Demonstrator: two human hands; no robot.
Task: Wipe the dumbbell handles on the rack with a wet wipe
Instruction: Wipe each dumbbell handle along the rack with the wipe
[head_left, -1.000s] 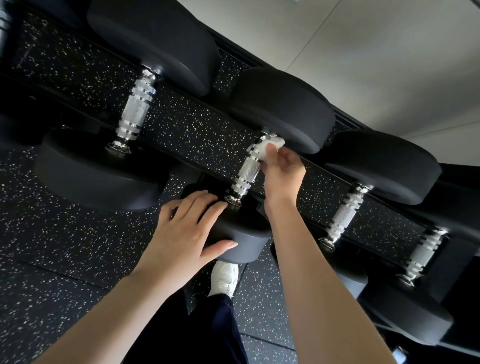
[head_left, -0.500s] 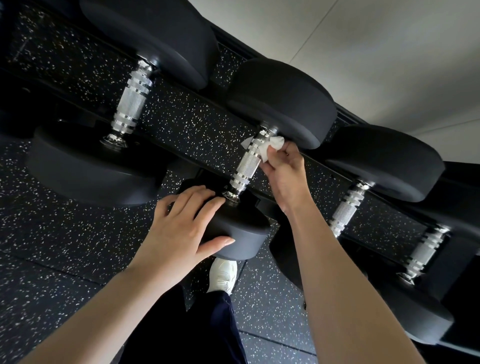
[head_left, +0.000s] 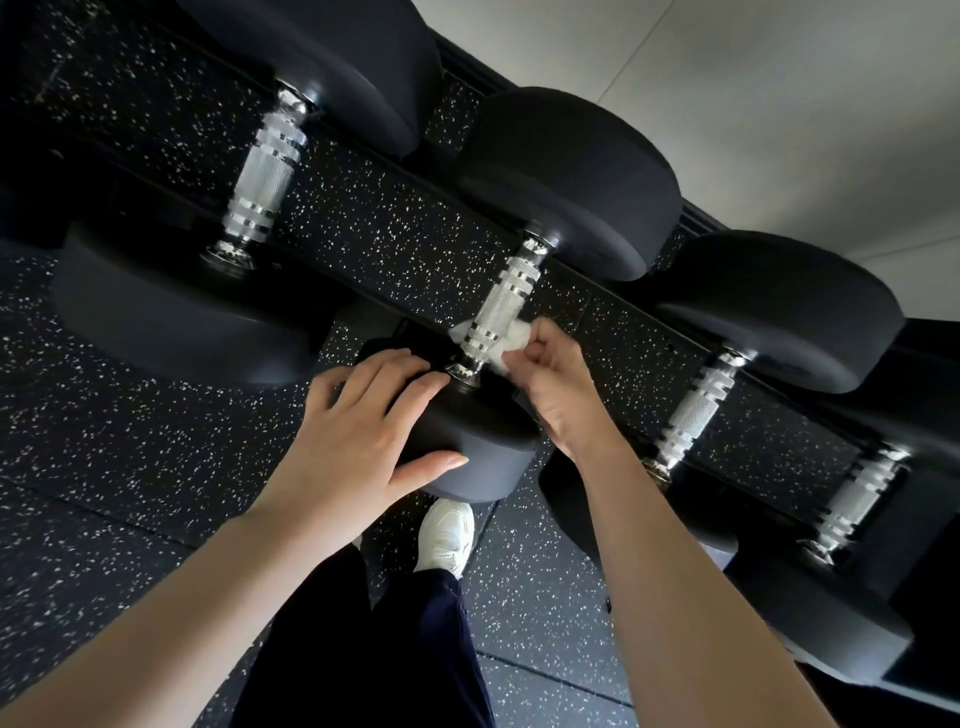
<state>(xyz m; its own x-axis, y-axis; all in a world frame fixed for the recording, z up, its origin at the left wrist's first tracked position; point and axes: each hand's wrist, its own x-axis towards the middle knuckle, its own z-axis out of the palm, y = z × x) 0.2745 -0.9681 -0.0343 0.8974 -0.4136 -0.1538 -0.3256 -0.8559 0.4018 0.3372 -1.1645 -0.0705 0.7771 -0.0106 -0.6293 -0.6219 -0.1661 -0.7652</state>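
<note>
Head view, looking down on a dumbbell rack (head_left: 415, 340) whose row runs from far left to near right. The left hand (head_left: 358, 431) lies flat on the near head (head_left: 478, 447) of the second dumbbell from the left, fingers straight and spread over its top face and thumb pressed against its rounded edge; it grasps nothing. The right hand (head_left: 553, 384) is just right of that dumbbell's handle (head_left: 501, 306), with fingers curled and thumb closed, pinching a white wet wipe (head_left: 506, 348). The wipe sits at the near end of the knurled chrome handle, just above the collar where it meets the near head. White folds show on both sides of the bar, so the wipe passes beneath or around it; which of the two cannot be told. The far part of the handle is bare and meets the far head (head_left: 571, 182).

To the left, a larger dumbbell shows its handle (head_left: 265, 166) uncovered. To the right lie two more chrome handles (head_left: 693, 410) (head_left: 852, 499), somewhat blurred. Under the rack is black speckled flooring (head_left: 104, 467), and a pale wall (head_left: 779, 104) fills the far right. Between the forearms appear dark trousers (head_left: 363, 649) and one white shoe (head_left: 447, 535).
</note>
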